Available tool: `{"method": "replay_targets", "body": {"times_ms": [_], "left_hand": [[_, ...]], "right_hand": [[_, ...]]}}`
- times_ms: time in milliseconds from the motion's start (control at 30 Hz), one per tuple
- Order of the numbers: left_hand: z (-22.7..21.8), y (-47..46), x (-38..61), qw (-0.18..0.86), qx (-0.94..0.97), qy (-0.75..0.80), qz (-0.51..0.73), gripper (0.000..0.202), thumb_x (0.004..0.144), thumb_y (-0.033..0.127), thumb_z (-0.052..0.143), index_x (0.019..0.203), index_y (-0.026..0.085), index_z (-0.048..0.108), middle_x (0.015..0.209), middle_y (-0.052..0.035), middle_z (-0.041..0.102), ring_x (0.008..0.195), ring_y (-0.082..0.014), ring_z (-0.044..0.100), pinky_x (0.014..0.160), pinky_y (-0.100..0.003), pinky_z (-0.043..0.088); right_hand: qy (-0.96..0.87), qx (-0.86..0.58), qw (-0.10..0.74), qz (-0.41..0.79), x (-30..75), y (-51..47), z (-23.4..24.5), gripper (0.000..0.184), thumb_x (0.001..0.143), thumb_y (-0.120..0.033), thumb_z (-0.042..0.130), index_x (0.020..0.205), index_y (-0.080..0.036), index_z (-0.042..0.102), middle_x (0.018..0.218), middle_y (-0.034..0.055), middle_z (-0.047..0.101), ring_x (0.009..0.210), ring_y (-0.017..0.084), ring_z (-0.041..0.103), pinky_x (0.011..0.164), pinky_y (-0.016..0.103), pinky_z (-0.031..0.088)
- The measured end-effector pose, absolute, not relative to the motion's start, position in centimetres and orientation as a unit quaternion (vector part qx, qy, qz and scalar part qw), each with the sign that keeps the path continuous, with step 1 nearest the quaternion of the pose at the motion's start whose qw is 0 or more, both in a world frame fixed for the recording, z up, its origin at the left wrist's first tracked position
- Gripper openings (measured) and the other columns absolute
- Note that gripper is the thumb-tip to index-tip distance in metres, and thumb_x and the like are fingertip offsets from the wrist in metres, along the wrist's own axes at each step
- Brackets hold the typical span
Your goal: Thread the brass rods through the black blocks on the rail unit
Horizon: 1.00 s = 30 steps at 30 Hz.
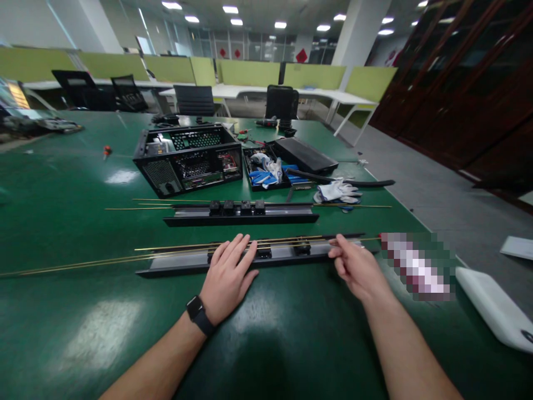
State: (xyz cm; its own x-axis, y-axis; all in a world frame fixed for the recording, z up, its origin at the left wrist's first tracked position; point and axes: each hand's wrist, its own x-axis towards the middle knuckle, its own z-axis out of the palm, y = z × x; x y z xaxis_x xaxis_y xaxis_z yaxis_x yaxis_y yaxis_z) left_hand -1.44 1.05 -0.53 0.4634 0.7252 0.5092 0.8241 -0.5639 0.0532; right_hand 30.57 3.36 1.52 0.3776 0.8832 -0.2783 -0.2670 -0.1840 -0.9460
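A long channel with a grey inside and black edges lies across the green table in front of me. Thin brass-coloured rods run lengthwise over it and stick out far past its left end. Spread over the rods and the channel's middle is my left hand, its fingers stretched out. A black block sits in the channel between my hands. My right hand is at the channel's right part, fingers curled together near the rod ends; what they pinch, if anything, is hidden.
Behind lies a second channel with several black blocks and rods. Farther back are an open computer case, a tray with gloves, a black panel and more gloves. A white object lies at the right edge.
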Motion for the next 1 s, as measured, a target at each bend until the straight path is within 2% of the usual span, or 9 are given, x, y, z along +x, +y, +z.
{"method": "replay_targets", "body": {"times_ms": [133, 267, 367, 500, 600, 667, 867, 1000], "left_hand": [[-0.7, 1.1, -1.5, 0.101, -0.849, -0.457, -0.247, 0.058, 0.101, 0.033, 0.059, 0.156, 0.018, 0.048, 0.160, -0.0139, 0.052, 0.151, -0.0304, 0.045, 0.122, -0.050, 0.037], [-0.7, 1.1, -1.6, 0.100, -0.849, -0.457, -0.246, 0.059, 0.101, 0.033, 0.059, 0.156, 0.019, 0.047, 0.160, -0.0133, 0.052, 0.152, -0.0300, 0.044, 0.122, -0.050, 0.037], [-0.7, 1.1, -1.6, 0.101, -0.849, -0.456, -0.247, 0.058, 0.101, 0.033, 0.059, 0.156, 0.018, 0.047, 0.159, -0.0138, 0.053, 0.151, -0.0301, 0.045, 0.122, -0.050, 0.036], [-0.6, 1.1, -1.5, 0.103, -0.849, -0.456, -0.246, 0.056, 0.102, 0.033, 0.058, 0.155, 0.017, 0.048, 0.160, -0.0140, 0.052, 0.151, -0.0302, 0.045, 0.123, -0.050, 0.035], [-0.6, 1.2, -1.5, 0.103, -0.848, -0.458, -0.246, 0.055, 0.102, 0.034, 0.058, 0.155, 0.017, 0.049, 0.160, -0.0134, 0.052, 0.151, -0.0301, 0.045, 0.123, -0.049, 0.035], [-0.6, 1.2, -1.5, 0.103, -0.848, -0.459, -0.245, 0.056, 0.102, 0.033, 0.058, 0.155, 0.018, 0.048, 0.159, -0.0132, 0.053, 0.151, -0.0300, 0.045, 0.123, -0.049, 0.035], [-0.5, 1.1, -1.6, 0.099, -0.850, -0.456, -0.244, 0.057, 0.101, 0.032, 0.059, 0.155, 0.017, 0.048, 0.160, -0.0137, 0.052, 0.151, -0.0302, 0.044, 0.123, -0.050, 0.035], [-0.4, 1.0, -1.6, 0.098, -0.851, -0.454, -0.246, 0.057, 0.101, 0.032, 0.059, 0.155, 0.017, 0.048, 0.160, -0.0143, 0.052, 0.151, -0.0302, 0.044, 0.123, -0.050, 0.036]], "right_hand": [[-0.266, -0.589, 0.585, 0.490, 30.7, 3.4, 1.4, 0.045, 0.072, -0.050, 0.090, 0.081, -0.013, 0.066, 0.064, 0.0016, 0.065, 0.033, 0.004, 0.040, 0.026, 0.015, 0.019], [-0.186, -0.612, 0.643, 0.421, 32.6, 3.9, 1.5, 0.034, 0.082, -0.043, 0.085, 0.081, -0.015, 0.066, 0.059, -0.0028, 0.059, 0.034, 0.004, 0.039, 0.026, 0.015, 0.021], [-0.164, -0.617, 0.653, 0.408, 33.0, 4.0, 1.7, 0.032, 0.087, -0.044, 0.079, 0.084, -0.015, 0.067, 0.059, -0.0028, 0.059, 0.033, 0.004, 0.038, 0.026, 0.015, 0.021], [-0.221, -0.606, 0.611, 0.460, 31.4, 3.6, 1.7, 0.043, 0.080, -0.052, 0.084, 0.092, -0.013, 0.069, 0.064, 0.0010, 0.065, 0.033, 0.005, 0.040, 0.026, 0.015, 0.019], [-0.270, -0.600, 0.573, 0.489, 30.7, 3.4, 1.5, 0.048, 0.074, -0.055, 0.088, 0.084, -0.013, 0.067, 0.062, 0.0014, 0.064, 0.031, 0.005, 0.038, 0.026, 0.015, 0.017], [-0.268, -0.601, 0.579, 0.481, 31.1, 3.5, 1.4, 0.046, 0.073, -0.052, 0.089, 0.079, -0.014, 0.065, 0.060, 0.0001, 0.062, 0.032, 0.005, 0.038, 0.026, 0.015, 0.018], [-0.168, -0.621, 0.655, 0.396, 34.0, 4.1, 1.4, 0.026, 0.086, -0.036, 0.081, 0.082, -0.014, 0.067, 0.059, -0.0038, 0.058, 0.034, 0.004, 0.039, 0.027, 0.014, 0.023], [-0.175, -0.626, 0.644, 0.404, 33.5, 4.0, 1.5, 0.028, 0.088, -0.039, 0.078, 0.087, -0.013, 0.069, 0.063, -0.0001, 0.063, 0.033, 0.005, 0.040, 0.026, 0.016, 0.020]]}}
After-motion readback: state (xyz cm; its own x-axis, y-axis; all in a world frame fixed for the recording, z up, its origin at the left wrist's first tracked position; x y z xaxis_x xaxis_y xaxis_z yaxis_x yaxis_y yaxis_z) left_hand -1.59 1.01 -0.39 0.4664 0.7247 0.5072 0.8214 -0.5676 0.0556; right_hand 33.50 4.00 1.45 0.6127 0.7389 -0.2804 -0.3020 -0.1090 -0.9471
